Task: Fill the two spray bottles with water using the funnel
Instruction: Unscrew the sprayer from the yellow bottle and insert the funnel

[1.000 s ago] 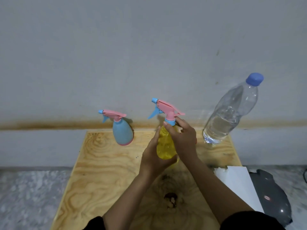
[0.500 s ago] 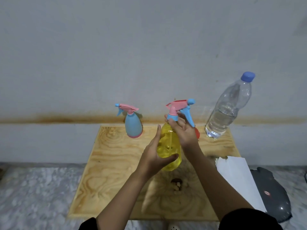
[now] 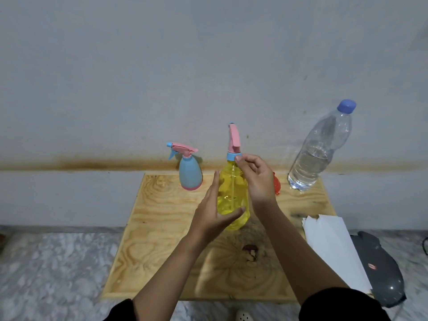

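A yellow spray bottle [image 3: 232, 193] stands upright on the wooden board [image 3: 162, 228]. My left hand [image 3: 213, 216] holds its body, thumb across the front and fingers up its left side. My right hand [image 3: 257, 179] pinches the blue collar [image 3: 232, 156] under the pink spray head [image 3: 233, 140], whose nozzle points away from me. A blue spray bottle [image 3: 190, 173] with a pink head stands at the back left. Behind my right hand a red funnel [image 3: 276, 184] is partly hidden. At the back right stands a clear water bottle [image 3: 317, 156] with a blue cap, about half full.
White paper sheets [image 3: 331, 246] overlap the board's right edge, and a dark grey rounded object [image 3: 379, 269] lies beside them. The board rests on a marbled surface [image 3: 58, 262] against a grey wall. A dark knot [image 3: 250, 249] marks the board's middle.
The spray head has turned on the yellow bottle: its nozzle pointed left, then right, and now points away. My left hand has kept hold of the body.
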Tool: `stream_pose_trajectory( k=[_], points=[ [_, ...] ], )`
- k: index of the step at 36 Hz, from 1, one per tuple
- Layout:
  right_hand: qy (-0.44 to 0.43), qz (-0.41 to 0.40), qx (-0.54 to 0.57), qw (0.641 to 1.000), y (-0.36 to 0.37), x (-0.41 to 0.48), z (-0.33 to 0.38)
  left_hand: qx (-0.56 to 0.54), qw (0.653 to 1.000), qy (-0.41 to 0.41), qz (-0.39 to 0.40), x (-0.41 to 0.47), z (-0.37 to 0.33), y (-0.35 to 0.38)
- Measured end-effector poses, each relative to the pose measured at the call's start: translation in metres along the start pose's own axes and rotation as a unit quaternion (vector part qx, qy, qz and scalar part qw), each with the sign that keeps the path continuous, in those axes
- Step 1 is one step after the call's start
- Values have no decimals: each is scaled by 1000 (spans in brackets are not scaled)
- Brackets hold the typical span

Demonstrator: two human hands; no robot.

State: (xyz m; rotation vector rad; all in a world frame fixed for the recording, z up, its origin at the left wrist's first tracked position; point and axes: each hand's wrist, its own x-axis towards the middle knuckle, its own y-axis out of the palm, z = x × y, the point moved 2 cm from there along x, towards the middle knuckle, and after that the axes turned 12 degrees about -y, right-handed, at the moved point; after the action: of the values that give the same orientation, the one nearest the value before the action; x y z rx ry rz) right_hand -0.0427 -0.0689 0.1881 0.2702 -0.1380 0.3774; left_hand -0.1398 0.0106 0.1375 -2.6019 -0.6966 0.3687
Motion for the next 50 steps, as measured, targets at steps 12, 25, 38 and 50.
stream_pose_trajectory(
  k=[12,25,38,50],
  points=[
    [-27,46,-45,998,14,3,5,38,999,25,4,3,1,-15],
    [-21,105,-71,992,17,-4,7,-6,1000,13,6,1,9,-17],
    [-44,70,-89,993,20,-3,6,17,1000,16,12,-1,17,-18],
    [-76,48,-71,993,14,24,35,-7,1000,-11,-7,2,53,-8]
  ],
)
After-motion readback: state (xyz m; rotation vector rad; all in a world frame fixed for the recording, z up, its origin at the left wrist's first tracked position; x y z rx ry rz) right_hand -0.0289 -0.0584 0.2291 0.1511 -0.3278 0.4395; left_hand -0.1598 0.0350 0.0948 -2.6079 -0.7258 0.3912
